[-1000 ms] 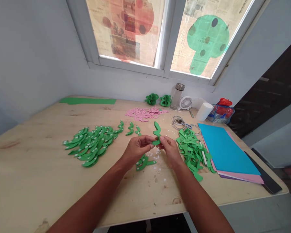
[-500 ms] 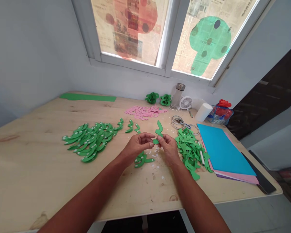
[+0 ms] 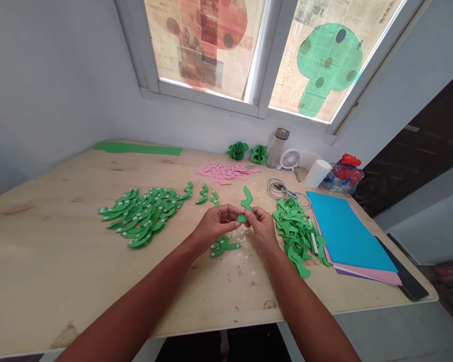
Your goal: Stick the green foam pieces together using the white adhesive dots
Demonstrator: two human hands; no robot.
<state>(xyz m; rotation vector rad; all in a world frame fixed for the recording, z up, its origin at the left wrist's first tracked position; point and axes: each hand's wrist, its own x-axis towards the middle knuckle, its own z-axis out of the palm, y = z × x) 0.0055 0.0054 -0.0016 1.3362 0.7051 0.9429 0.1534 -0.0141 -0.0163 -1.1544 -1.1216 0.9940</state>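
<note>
Green sheet strip (image 3: 138,148): flat along the rear edge of the tabletop (image 3: 75,266), toward its left rear corner.
Tabbed green cut-outs (image 3: 141,218): overlapping pile on the left half; curved pieces bearing small white tabs.
Small green stacks (image 3: 202,195): just right of that pile, set apart from one another.
Left hand (image 3: 217,224): fingers curled, thumb and fingertips at the lower end of the held piece; firm contact cannot be confirmed.
Loose green cut-outs (image 3: 223,247): on the tabletop below the left hand, near white paper bits (image 3: 244,242).
Pink cut-outs (image 3: 226,173): spread heap beyond the hands, toward the rear edge.
Green zigzag cut-out (image 3: 246,197): raised between both hands, upper end pointing away from the person.
Right hand (image 3: 263,226): pinching the cut-out's lower part between thumb and fingers.
Rear items: two green paper ornaments (image 3: 237,151), a lidded bottle (image 3: 277,147) and a white fan (image 3: 289,159).
Tape rolls (image 3: 277,189): beside scissors (image 3: 292,195), behind green scraps (image 3: 292,226).
White marker (image 3: 314,240): lying on the scraps.
Blue sheet (image 3: 349,229): atop pink sheets, toward the right edge.
</note>
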